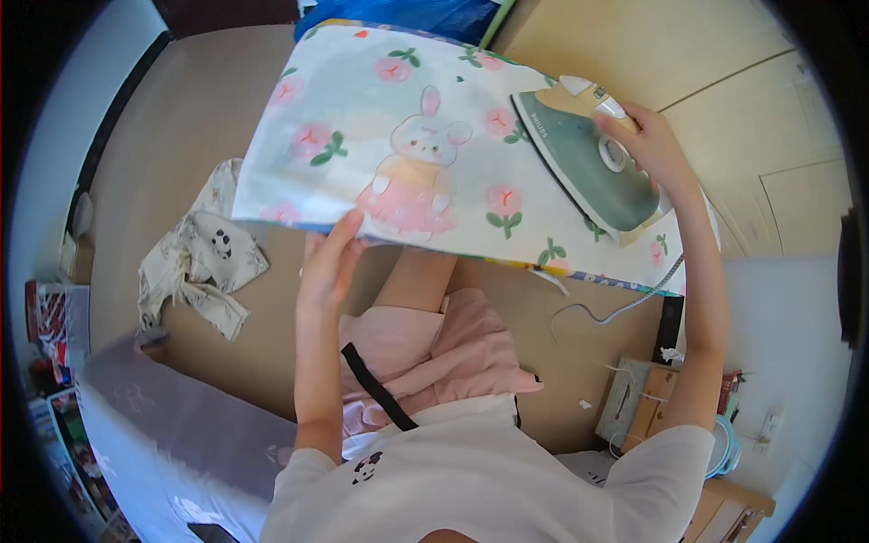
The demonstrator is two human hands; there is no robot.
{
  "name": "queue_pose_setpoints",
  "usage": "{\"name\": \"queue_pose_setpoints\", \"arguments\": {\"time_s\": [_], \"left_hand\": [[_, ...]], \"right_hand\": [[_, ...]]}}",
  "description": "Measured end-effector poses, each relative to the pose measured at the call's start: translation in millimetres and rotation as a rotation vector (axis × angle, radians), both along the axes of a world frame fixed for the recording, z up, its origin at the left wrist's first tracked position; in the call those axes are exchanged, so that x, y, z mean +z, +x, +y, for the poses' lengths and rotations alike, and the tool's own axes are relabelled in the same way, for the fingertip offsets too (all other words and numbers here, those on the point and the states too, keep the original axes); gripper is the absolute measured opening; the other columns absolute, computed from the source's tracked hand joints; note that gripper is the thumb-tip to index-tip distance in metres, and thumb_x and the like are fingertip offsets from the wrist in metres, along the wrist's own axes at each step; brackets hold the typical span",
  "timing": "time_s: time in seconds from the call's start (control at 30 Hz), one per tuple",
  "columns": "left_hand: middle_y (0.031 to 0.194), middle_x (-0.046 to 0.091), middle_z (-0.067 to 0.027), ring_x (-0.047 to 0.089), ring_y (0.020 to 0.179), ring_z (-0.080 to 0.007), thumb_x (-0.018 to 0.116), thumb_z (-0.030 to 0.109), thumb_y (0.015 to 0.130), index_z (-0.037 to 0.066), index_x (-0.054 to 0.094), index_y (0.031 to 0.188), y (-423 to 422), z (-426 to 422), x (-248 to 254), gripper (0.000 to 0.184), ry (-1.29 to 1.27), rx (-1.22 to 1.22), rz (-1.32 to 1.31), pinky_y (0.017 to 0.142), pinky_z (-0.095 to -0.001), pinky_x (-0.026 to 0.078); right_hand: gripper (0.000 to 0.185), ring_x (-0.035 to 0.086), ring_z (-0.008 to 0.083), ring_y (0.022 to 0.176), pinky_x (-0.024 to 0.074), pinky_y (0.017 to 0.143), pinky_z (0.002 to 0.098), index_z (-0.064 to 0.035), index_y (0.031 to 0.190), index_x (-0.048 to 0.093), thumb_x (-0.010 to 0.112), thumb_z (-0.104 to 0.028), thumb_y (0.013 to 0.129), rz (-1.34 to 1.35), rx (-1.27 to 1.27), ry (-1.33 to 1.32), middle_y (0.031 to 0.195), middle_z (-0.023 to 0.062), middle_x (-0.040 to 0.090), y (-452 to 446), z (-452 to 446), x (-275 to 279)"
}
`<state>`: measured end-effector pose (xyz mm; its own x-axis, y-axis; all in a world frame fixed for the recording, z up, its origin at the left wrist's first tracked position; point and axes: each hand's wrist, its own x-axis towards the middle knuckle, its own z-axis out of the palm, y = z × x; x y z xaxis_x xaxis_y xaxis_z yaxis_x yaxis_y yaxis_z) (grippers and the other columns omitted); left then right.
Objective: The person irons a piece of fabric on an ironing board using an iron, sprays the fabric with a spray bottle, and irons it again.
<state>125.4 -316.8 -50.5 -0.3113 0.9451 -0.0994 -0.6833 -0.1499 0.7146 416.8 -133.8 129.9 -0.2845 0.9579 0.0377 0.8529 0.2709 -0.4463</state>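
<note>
An ironing board point(380, 81) with a white cover printed with pink flowers and a bunny fills the upper middle of the view. My right hand point(654, 149) is wrapped around the handle of a green and cream steam iron point(588, 154), which rests on the right part of the board. Its grey cord point(597, 319) curls down past the board's near edge. At that same edge, further left, my left hand point(333, 258) pinches the board, thumb on top and fingers partly hidden underneath.
Beige cabinets point(724, 100) stand close behind the iron. Crumpled panda-print clothing point(213, 244) lies on the floor at left. A grey-covered bed or sofa point(181, 416) is at lower left, and cardboard boxes point(638, 407) sit at lower right. A blue bag point(407, 18) shows beyond the board.
</note>
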Motion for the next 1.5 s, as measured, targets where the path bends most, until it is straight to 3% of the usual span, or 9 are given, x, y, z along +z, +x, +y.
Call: {"name": "queue_pose_setpoints", "arguments": {"time_s": [0.03, 0.1, 0.23, 0.4, 0.63, 0.83, 0.9, 1.17, 1.5], "left_hand": [[0.120, 0.053, -0.0087, 0.054, 0.107, -0.0202, 0.056, 0.006, 0.085, 0.004, 0.042, 0.125, 0, 2, 2, 0.043, 0.016, -0.043, 0.015, 0.087, -0.0407, 0.047], [0.119, 0.053, -0.0085, 0.054, 0.107, -0.0204, 0.057, 0.006, 0.085, 0.004, 0.042, 0.125, -4, 5, 2, 0.042, 0.048, -0.088, 0.003, 0.087, -0.0405, 0.047], [0.116, 0.055, -0.0088, 0.055, 0.105, -0.0204, 0.057, 0.006, 0.085, 0.002, 0.044, 0.122, -10, 9, 10, 0.040, 0.093, -0.147, 0.033, 0.086, -0.0379, 0.049], [0.115, 0.056, -0.0105, 0.057, 0.101, -0.0195, 0.056, 0.008, 0.086, -0.002, 0.044, 0.120, -13, 22, 11, 0.037, 0.130, -0.217, 0.064, 0.085, -0.0349, 0.051], [0.116, 0.054, -0.0118, 0.055, 0.105, -0.0199, 0.055, 0.010, 0.087, -0.003, 0.043, 0.119, -12, 27, 15, 0.037, 0.203, -0.276, 0.083, 0.089, -0.0356, 0.049], [0.116, 0.054, -0.0123, 0.057, 0.102, -0.0231, 0.056, 0.007, 0.086, -0.001, 0.044, 0.119, -19, 25, 11, 0.036, 0.235, -0.331, 0.041, 0.087, -0.0427, 0.049], [0.117, 0.054, -0.0122, 0.056, 0.103, -0.0231, 0.055, 0.007, 0.086, 0.000, 0.043, 0.120, -17, 26, 6, 0.036, 0.216, -0.290, 0.034, 0.089, -0.0435, 0.048], [0.122, 0.052, -0.0106, 0.052, 0.110, -0.0200, 0.052, 0.010, 0.089, 0.001, 0.040, 0.126, -17, 21, 9, 0.040, 0.134, -0.235, 0.101, 0.092, -0.0363, 0.046], [0.113, 0.057, -0.0111, 0.059, 0.099, -0.0202, 0.052, 0.023, 0.089, 0.000, 0.043, 0.121, -13, 21, 15, 0.040, 0.054, -0.285, 0.159, 0.085, -0.0351, 0.051]], "right_hand": [[0.050, 0.055, 0.0132, 0.059, 0.0445, 0.054, 0.0284, -0.0007, 0.103, 0.063, 0.063, -0.044, 0.078, 0.002, 0.015, -0.001, 0.076, 0.0044, 0.063, 0, -1, 0], [0.047, 0.041, 0.0054, 0.049, 0.0309, 0.039, 0.0201, -0.0025, 0.099, 0.063, 0.063, -0.045, 0.078, 0.031, -0.031, -0.015, 0.062, -0.0012, 0.051, 0, 0, -2], [0.049, 0.041, 0.0055, 0.048, 0.0297, 0.040, 0.0212, -0.0025, 0.096, 0.064, 0.063, -0.048, 0.077, 0.048, -0.049, -0.067, 0.065, 0.0000, 0.055, 2, 2, 0], [0.047, 0.038, 0.0031, 0.046, 0.0273, 0.040, 0.0203, -0.0051, 0.082, 0.062, 0.061, -0.052, 0.076, -0.031, 0.057, -0.073, 0.055, -0.0048, 0.044, 15, 23, -8], [0.046, 0.036, 0.0000, 0.045, 0.0250, 0.040, 0.0186, -0.0058, 0.083, 0.061, 0.060, -0.051, 0.078, 0.044, 0.076, -0.094, 0.056, -0.0060, 0.044, 15, 22, -8], [0.048, 0.035, 0.0019, 0.044, 0.0272, 0.039, 0.0178, -0.0064, 0.083, 0.060, 0.058, -0.054, 0.077, -0.014, 0.087, -0.071, 0.053, -0.0053, 0.040, 21, 25, -6], [0.057, 0.060, 0.0226, 0.078, 0.0478, 0.063, 0.0329, 0.0049, 0.105, 0.061, 0.057, -0.045, 0.079, -0.130, 0.015, -0.098, 0.093, 0.0204, 0.062, 0, 1, 13], [0.055, 0.060, 0.0237, 0.078, 0.0470, 0.067, 0.0335, 0.0040, 0.100, 0.063, 0.058, -0.045, 0.077, -0.092, 0.112, -0.044, 0.086, 0.0178, 0.064, 11, 19, 4], [0.054, 0.060, 0.0224, 0.078, 0.0460, 0.069, 0.0327, 0.0003, 0.103, 0.063, 0.058, -0.047, 0.077, -0.092, 0.127, -0.043, 0.088, 0.0159, 0.064, 10, 18, 3]]}}
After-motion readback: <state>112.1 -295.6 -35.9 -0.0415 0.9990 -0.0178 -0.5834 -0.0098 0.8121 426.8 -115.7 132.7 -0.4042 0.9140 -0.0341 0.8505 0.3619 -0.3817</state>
